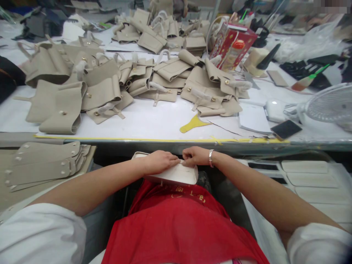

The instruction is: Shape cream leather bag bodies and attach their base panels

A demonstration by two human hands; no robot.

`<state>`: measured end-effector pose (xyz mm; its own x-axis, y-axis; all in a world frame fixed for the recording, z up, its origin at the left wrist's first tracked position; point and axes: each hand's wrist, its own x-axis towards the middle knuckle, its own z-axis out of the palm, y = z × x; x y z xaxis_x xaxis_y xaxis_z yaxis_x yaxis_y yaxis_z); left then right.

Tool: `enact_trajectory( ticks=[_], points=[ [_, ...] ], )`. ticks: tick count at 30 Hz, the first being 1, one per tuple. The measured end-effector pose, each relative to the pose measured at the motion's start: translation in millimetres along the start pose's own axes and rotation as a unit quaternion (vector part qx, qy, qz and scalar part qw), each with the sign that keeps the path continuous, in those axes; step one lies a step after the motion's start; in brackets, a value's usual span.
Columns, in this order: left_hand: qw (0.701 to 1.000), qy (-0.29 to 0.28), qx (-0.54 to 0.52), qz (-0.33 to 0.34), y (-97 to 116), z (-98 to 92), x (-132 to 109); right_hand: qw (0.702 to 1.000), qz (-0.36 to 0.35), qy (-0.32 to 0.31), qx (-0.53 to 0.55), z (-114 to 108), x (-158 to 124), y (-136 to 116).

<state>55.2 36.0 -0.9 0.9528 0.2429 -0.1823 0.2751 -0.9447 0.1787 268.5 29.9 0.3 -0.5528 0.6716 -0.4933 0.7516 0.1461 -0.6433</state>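
A pale, box-like bag part (183, 175) with rounded corners and a raised rim lies across my lap, against a red apron. My left hand (159, 162) lies flat on its upper face, fingers stretched out towards the right. Close beside those fingertips, my right hand (195, 156), with a silver bracelet at the wrist, is closed, its fingers curled and pressed together on the same face. Whatever is between the right fingertips is too small to make out. The part's far left end shows past my left hand.
Beige bag pieces (104, 88) with handles and gold fittings are heaped along the white table (154, 121). Near its edge are a yellow template (194, 124), a notepad (253, 119), a phone (286, 129) and a fan (330, 106). Flat panels (44, 157) lie left, pale panels (316, 179) right.
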Motion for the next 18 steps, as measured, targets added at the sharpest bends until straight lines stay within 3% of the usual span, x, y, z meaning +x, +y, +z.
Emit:
enact_trajectory(
  ticks=[4,8,12,18],
  points=[
    [0.998,-0.014,-0.058,0.005,-9,0.4,-5,0.987,-0.022,-0.084,0.134,0,22,12],
    [0.992,-0.012,-0.128,0.011,-23,-2.0,-15,0.978,-0.018,-0.107,0.176,3,34,8],
    [0.982,0.018,-0.189,0.009,-42,-1.6,-39,0.974,-0.017,-0.112,0.196,3,44,-2],
    [0.984,0.024,-0.176,-0.016,-57,1.9,-69,0.965,-0.021,-0.148,0.217,4,69,-17]
  ],
)
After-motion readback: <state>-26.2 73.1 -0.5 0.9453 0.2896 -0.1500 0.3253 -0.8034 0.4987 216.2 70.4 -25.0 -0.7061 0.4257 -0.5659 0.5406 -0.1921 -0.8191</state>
